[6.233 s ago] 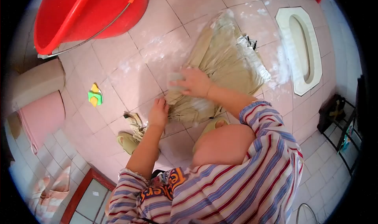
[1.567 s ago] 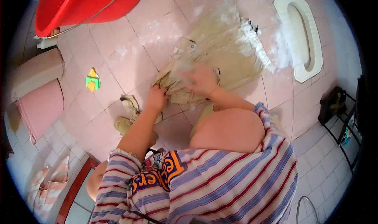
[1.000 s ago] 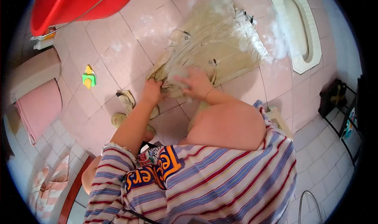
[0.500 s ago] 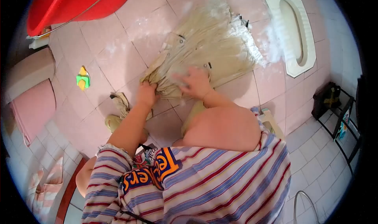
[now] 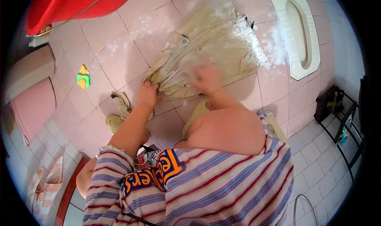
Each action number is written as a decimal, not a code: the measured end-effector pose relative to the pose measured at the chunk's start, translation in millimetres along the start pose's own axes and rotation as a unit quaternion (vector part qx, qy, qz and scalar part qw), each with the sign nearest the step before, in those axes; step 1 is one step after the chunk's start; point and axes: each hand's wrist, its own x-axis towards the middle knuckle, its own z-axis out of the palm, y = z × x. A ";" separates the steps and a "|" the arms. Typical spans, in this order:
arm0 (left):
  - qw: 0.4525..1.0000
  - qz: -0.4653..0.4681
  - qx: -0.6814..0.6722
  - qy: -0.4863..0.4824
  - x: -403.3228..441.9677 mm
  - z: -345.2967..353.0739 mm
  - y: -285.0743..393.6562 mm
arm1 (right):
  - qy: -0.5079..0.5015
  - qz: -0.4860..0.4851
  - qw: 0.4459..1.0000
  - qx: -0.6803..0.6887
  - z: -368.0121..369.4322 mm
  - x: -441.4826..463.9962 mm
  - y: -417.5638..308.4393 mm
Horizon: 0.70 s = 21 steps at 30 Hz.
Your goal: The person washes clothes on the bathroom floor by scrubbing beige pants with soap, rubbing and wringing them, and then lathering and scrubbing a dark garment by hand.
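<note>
A wet khaki garment (image 5: pixel 214 39) with snap buttons lies spread on the tiled floor, with white foam along its far right edge. My left hand (image 5: pixel 149 94) is closed on a bunched fold at its near left corner. Over the middle of the cloth, my right hand (image 5: pixel 208 77) is smeared by motion. Its fingers point towards the garment, but whether they press flat or hold something is unclear. Part of the cloth beneath that hand is hidden. Beside my left forearm, a twisted strip of khaki cloth (image 5: pixel 122 102) lies near my left slipper (image 5: pixel 114 123).
A red basin (image 5: pixel 83 3) stands at the upper left. Nearer lies a green and yellow brush-like object (image 5: pixel 83 78). At the right are a white squat toilet (image 5: pixel 315 63) with foam beside it and a black metal rack (image 5: pixel 337 126). A pink cloth (image 5: pixel 35 107) hangs at the left.
My right hand has moved slightly right across the garment, and the cloth's near right part has shifted and flattened. My left hand keeps its hold at the corner.
</note>
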 end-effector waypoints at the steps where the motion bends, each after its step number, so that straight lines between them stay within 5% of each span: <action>1: 1.000 -0.009 -0.004 -0.009 -0.5 -3.3 2.8 | -0.007 -0.143 0.989 0.032 -2.8 -2.0 -11.3; 2: 1.000 -0.017 -0.005 -0.013 4.7 -8.1 4.5 | -0.008 -0.284 0.957 0.063 -3.4 1.7 -14.7; 4: 1.000 -0.009 -0.001 -0.007 1.9 -4.0 0.9 | -0.075 -0.087 0.992 -0.046 -1.3 -0.9 77.2; 5: 1.000 0.003 -0.001 0.011 3.6 -4.0 -0.1 | 0.038 -0.042 0.997 -0.053 -30.4 3.6 106.9; 6: 1.000 0.004 -0.001 0.014 5.5 -5.1 -0.1 | 0.095 0.168 0.976 -0.106 -59.9 1.6 119.2; 7: 1.000 0.000 0.003 0.004 5.0 -5.0 0.0 | 0.131 0.153 0.961 -0.189 -72.6 -3.5 150.6; 11: 1.000 0.016 0.016 0.011 7.6 0.1 -2.1 | 0.216 0.232 0.940 -0.130 -50.1 14.5 118.8; 12: 1.000 0.014 0.013 0.018 10.6 -1.6 -1.4 | 0.185 0.223 0.951 -0.109 -39.4 25.4 88.0; 14: 1.000 0.008 -0.001 -0.006 7.7 -3.1 -3.1 | 0.071 0.000 0.997 0.027 6.1 32.5 38.1; 15: 1.000 0.003 0.003 -0.010 3.3 -0.9 -4.4 | -0.061 -0.042 0.997 0.037 -7.2 35.2 -16.5; 16: 1.000 -0.001 -0.004 -0.001 0.5 1.7 -3.1 | -0.062 -0.040 0.997 0.040 1.7 32.4 -24.3; 18: 1.000 0.001 -0.005 0.021 9.5 -4.6 -0.7 | -0.070 -0.317 0.944 0.051 18.8 43.5 -21.9; 20: 0.999 0.027 -0.015 0.035 2.4 -0.4 -4.0 | -0.136 -0.174 0.973 -0.062 -20.6 77.0 25.4; 21: 0.999 0.025 -0.016 0.029 1.7 1.6 -4.7 | -0.046 -0.096 0.985 -0.134 -25.3 91.0 61.4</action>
